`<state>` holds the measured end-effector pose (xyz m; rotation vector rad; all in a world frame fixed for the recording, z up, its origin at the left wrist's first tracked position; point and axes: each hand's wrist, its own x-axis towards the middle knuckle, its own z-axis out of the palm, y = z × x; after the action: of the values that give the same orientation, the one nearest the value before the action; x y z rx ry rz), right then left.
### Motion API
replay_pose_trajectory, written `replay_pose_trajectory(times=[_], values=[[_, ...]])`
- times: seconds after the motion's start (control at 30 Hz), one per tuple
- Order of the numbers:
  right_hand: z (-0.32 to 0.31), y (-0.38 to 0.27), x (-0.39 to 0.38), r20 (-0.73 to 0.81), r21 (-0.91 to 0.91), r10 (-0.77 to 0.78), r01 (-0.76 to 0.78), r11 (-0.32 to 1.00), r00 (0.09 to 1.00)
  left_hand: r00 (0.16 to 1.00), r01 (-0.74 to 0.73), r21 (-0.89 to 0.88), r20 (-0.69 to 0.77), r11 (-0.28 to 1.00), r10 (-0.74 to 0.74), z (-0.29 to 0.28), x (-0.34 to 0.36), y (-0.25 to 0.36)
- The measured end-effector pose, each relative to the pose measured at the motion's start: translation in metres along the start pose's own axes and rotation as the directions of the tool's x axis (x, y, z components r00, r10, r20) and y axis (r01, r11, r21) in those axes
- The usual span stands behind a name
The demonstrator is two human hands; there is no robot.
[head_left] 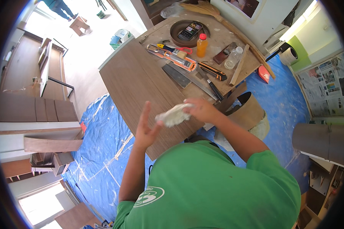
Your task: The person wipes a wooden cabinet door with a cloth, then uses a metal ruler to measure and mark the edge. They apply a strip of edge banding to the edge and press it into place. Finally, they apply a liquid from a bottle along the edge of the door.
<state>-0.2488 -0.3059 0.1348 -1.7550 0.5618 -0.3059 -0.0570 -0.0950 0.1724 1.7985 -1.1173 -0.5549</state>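
Background: blue sheet (99, 152), lower left
Cloth (175, 116): white, crumpled, mid-frame over the brown panel (137, 74)
Right hand (202, 110): gripping its right end
Left hand (144, 134): spread, thumb beside it, contact unclear

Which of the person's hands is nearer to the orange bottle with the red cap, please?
The right. In the picture, the right hand is almost straight below the orange bottle; the left hand is farther off, lower and to the left.
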Motion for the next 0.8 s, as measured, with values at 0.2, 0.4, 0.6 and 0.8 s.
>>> replay_pose_trajectory(times=[0.2,0.4,0.6,0.8], values=[[-0.076,0.027,0.006,-0.294,0.306,0.307,-0.215,0.927,0.905,0.889,0.196,-0.792,-0.105,0.579,-0.445,-0.067,-0.044,-0.044],[-0.117,0.029,0.002,-0.477,0.509,0.36,-0.081,0.857,0.802,0.584,0.523,-0.454,-0.426,0.722,-0.691,-0.106,-0.208,-0.171],[-0.189,0.02,-0.024,-0.781,0.546,0.248,0.435,0.716,0.573,0.568,0.796,0.359,-0.167,0.487,-0.806,-0.033,-0.42,-0.289],[-0.289,0.046,-0.029,-0.876,0.482,0.398,0.46,0.746,0.273,0.193,0.976,-0.094,-0.065,0.199,-0.979,0.016,-0.386,-0.259]])
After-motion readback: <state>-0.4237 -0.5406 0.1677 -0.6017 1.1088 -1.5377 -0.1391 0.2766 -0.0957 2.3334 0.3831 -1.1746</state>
